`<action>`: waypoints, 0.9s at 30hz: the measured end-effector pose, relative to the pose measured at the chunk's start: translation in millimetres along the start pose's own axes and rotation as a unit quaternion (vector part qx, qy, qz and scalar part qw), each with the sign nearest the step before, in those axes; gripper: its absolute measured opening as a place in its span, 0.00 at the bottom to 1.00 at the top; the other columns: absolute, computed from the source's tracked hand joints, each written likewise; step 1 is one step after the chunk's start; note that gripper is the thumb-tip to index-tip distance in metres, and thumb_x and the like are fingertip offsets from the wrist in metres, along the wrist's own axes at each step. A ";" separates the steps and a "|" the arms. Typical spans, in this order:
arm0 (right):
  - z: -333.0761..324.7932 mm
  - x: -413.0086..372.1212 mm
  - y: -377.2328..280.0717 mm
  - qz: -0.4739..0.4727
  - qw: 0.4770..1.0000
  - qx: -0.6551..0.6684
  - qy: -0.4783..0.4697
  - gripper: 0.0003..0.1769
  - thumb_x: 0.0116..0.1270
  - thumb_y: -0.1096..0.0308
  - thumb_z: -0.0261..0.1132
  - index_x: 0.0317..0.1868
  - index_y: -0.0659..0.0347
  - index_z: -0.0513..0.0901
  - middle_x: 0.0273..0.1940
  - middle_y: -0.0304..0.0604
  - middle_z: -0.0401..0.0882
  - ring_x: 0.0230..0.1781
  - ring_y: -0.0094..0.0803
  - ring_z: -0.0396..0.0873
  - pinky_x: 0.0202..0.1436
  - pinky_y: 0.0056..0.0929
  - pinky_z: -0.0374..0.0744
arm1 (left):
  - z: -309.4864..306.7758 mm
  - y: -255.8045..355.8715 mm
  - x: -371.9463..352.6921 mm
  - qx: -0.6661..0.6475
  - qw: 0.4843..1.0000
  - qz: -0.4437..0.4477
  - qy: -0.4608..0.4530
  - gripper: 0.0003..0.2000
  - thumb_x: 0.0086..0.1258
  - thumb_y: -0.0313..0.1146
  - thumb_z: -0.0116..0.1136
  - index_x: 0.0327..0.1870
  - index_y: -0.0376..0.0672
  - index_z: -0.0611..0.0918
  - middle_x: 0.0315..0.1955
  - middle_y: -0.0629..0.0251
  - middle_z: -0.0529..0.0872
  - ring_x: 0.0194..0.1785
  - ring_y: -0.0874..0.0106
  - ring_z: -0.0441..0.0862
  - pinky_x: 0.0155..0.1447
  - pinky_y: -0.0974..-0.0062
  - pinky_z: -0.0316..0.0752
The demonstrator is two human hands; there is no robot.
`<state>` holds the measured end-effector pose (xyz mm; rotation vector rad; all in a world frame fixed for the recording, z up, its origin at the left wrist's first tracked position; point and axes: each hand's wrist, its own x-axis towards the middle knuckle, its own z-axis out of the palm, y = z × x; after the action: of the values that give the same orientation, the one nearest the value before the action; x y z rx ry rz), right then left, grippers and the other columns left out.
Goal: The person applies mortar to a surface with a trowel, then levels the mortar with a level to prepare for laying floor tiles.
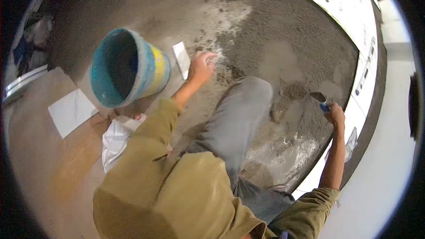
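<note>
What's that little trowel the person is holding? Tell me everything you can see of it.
The trowel is a small hand tool with a dark blade, perhaps metal, and a blue handle. The person's right hand is closed around the handle, hiding part of it. The blade points away from the hand, toward the picture's upper left, over the rough grey floor. Whether it touches that surface, and its exact outline, I can't tell; it shows too small.

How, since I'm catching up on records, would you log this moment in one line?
right hand: holding trowel | trowel: over grey floor, contact unclear | left hand: near tile strip, grip unclear | bucket: beside tile strip
</note>
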<state>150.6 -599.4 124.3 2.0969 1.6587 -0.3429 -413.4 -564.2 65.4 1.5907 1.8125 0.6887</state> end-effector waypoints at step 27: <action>-4.5 -14.9 -77.2 0.119 0.977 0.134 0.115 0.11 0.61 0.64 0.64 0.40 0.50 0.91 0.41 0.44 0.90 0.44 0.39 0.88 0.41 0.37 0.83 | -112.8 -57.2 -116.7 0.264 0.897 0.295 0.194 0.28 0.69 0.37 0.62 0.66 0.31 0.72 0.62 0.42 0.73 0.65 0.46 0.71 0.69 0.52 0.64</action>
<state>72.0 -595.9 120.5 2.5934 1.5272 -0.2662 -526.0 -685.7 112.2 2.5857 1.8936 0.8720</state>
